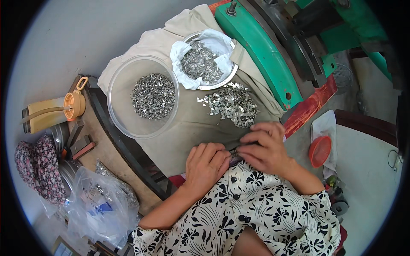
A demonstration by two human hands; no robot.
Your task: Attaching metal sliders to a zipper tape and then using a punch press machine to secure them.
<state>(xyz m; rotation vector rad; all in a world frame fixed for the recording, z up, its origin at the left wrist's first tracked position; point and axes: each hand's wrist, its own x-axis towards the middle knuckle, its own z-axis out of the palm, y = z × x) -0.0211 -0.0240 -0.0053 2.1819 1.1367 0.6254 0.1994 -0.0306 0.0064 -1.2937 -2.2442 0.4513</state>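
Observation:
My left hand (206, 164) is closed, its fingers curled down close to my lap. Beside it my right hand (265, 147) has thumb and fingertips drawn together. A small dark metallic thing (233, 152) shows between the fingertips of both hands; its kind is too small to make out. Just beyond my right hand lies a loose pile of small flat silvery metal pieces (232, 104) on a grey-beige cloth (192, 115). Farther off, a metal bowl (234, 73) lined with white sheeting holds thin shiny metal pins (201, 62). Left of it, a clear round tub (121, 121) contains small metal parts (153, 96).
A heavy green machine (260, 51) stands at the far right on a worn red edge (314, 104). A red plastic bowl (320, 151) is at the right. On the left wooden surface (102, 143) are a yellow bottle (47, 113), a floral cloth (40, 168) and a clear plastic bag (100, 213).

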